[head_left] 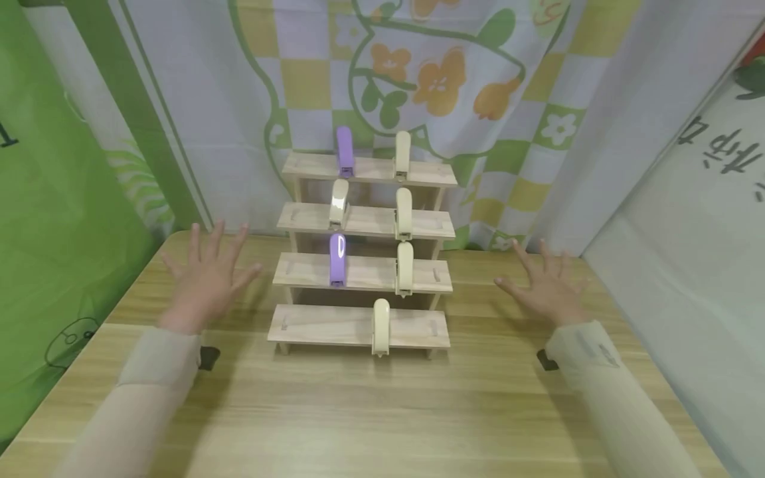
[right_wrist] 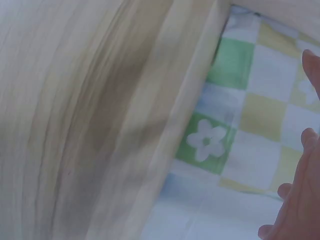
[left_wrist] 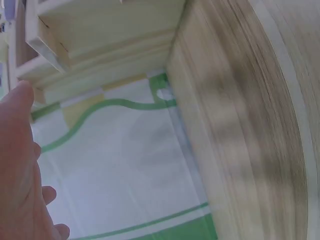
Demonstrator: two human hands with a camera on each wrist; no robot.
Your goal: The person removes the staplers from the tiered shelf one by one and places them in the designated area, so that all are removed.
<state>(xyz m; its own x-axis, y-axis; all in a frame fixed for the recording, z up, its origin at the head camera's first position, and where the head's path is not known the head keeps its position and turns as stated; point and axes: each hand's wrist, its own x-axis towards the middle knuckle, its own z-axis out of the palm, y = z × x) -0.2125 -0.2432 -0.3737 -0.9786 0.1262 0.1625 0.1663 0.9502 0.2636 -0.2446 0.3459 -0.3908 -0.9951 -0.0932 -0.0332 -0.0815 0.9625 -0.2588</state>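
My left hand (head_left: 206,279) is spread wide with straight fingers, left of a stepped wooden rack (head_left: 311,325), and holds nothing. On the rack's other side my right hand (head_left: 546,289) is spread the same way, also holding nothing. Staplers stand on the four steps. The top step bears a purple stapler (head_left: 344,151) and a cream stapler (head_left: 402,156). Two cream staplers share the second step, a glossy one (head_left: 339,204) at left and another (head_left: 404,214) at right. Below them are a purple stapler (head_left: 338,260) and a cream stapler (head_left: 404,268). A single cream stapler (head_left: 380,326) stands on the lowest step.
The rack stands on a wood-grain table (head_left: 358,418), near its back edge. Behind it hangs a patterned curtain (head_left: 311,79). Green cloth (head_left: 54,199) borders the left side, and a white panel with dark writing (head_left: 675,219) borders the right.
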